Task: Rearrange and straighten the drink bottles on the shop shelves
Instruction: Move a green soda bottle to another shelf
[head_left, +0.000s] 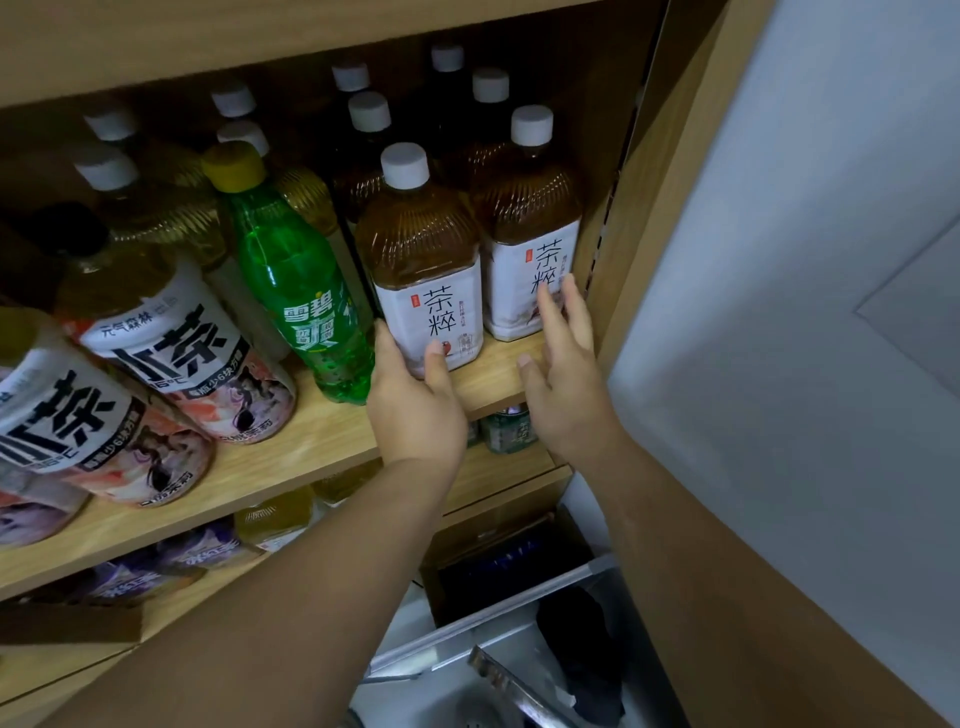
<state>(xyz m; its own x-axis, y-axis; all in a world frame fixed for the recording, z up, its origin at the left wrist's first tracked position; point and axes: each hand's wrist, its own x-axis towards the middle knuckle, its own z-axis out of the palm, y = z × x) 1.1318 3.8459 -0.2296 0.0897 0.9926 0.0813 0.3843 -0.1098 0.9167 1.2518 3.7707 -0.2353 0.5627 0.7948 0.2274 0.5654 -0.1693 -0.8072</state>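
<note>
Left hand (415, 400) grips the front tea bottle (423, 260) low, near the shelf (291, 447) edge. Right hand (566, 379), fingers spread, reaches toward the neighbouring tea bottle (530, 244). Green Sprite bottle (296, 291) leans; straightening looks unfinished.

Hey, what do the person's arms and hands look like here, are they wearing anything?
Both arms are bare to the frame's edge: no sleeves show on the left forearm or right forearm. The left hand and right hand wear no gloves, and no rings, watch or bracelet are visible.
</note>
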